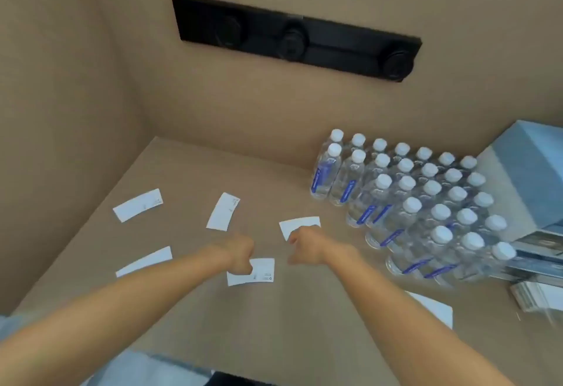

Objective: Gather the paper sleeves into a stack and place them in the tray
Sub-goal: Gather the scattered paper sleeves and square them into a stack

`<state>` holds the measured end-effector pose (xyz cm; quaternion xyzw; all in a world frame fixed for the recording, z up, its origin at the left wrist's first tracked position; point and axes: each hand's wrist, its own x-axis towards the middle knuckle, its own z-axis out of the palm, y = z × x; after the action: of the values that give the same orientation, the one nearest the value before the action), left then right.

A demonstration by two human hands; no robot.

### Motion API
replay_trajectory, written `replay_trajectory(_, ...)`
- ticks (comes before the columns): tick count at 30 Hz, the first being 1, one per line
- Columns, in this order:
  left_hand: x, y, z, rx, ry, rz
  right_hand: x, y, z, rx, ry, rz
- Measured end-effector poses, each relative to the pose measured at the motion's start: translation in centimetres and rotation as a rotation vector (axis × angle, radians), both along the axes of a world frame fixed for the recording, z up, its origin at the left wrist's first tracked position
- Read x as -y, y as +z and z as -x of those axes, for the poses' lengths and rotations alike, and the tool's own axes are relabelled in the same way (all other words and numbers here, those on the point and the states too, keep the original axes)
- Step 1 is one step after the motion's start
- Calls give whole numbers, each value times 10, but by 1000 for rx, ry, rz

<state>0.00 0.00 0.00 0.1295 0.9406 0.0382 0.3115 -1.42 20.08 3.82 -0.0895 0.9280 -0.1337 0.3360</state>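
Note:
Several white paper sleeves lie flat and scattered on the brown table [189,172]. One sleeve [137,205] is at the far left, one [223,212] at the centre back, one [145,260] at the left front, one [434,309] at the right front. My left hand [239,253] is curled, its fingers down on the left end of the near-centre sleeve [262,271]. My right hand [306,244] is curled over the lower part of another sleeve [300,224]. Whether either sleeve is gripped is hidden by the hands. No tray is clearly seen.
Several rows of clear water bottles [405,199] with white caps stand at the right. Behind them sits a pale blue box [530,178], with stacked small items [536,294] in front of it. A black bar [292,38] is mounted on the brown back wall.

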Motion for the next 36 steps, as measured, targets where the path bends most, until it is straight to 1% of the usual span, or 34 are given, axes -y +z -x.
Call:
replay_trajectory(1, 7, -8, 0, -4, -5, 5, 9, -9, -2, 22, -17, -14)
replay_trajectory(3, 19, -26, -1, 3, 55, -55, 23, -31, -5, 50, -56, -5)
replay_trajectory(6, 34, -47, -3, -2, 108, -125, 39, -54, -12, 28, -41, -27)
replay_trajectory(10, 42, -69, -7, -14, 86, -115, 52, -82, -22, 14, -15, -38)
replay_trajectory(15, 42, -75, -7, -44, 91, -163, 54, -103, -31, -87, 48, -83)
replay_trajectory(20, 41, -74, -8, -29, 132, -217, 48, -110, -27, -106, 72, -51)
replay_trajectory(25, 39, -72, -4, 2, 118, -175, 43, -113, -23, -90, 85, -37)
replay_trajectory(30, 29, -66, 8, 9, 39, -110, 31, -110, -19, -76, 67, -32)
replay_trajectory(36, -1, -59, 30, -40, 6, -146, 1, -102, 6, -88, 13, -50)
